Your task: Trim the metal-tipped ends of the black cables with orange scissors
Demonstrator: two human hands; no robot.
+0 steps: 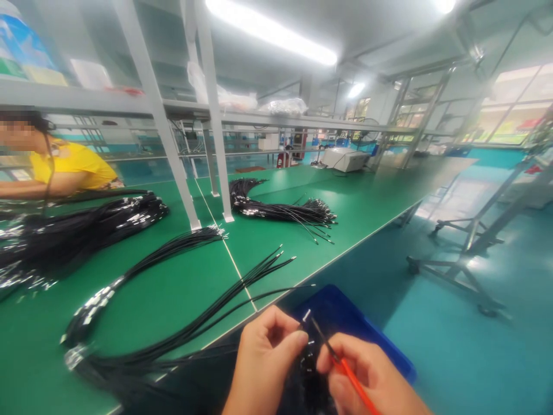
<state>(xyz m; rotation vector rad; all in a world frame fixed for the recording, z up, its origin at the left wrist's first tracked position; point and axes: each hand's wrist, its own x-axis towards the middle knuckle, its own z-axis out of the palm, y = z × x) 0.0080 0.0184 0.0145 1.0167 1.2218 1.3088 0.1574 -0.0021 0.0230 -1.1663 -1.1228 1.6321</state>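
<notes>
My left hand is closed in a pinch on a thin black cable, whose silvery end sticks up past the fingertips. Just to the right, my right hand grips a slim tool with a red handle and a narrow dark tip; its exact kind is unclear. That tip points up and left, close to the cable end; I cannot tell whether they touch. Below both hands, a blue bin holds dark cables with light tips. A curved bundle of black cables lies on the green table, left of my hands.
Further bundles of black cables lie on the green table, one at the left and one farther back. White shelf posts rise from it. A person in a yellow top sits at the left. A wheeled metal frame stands right.
</notes>
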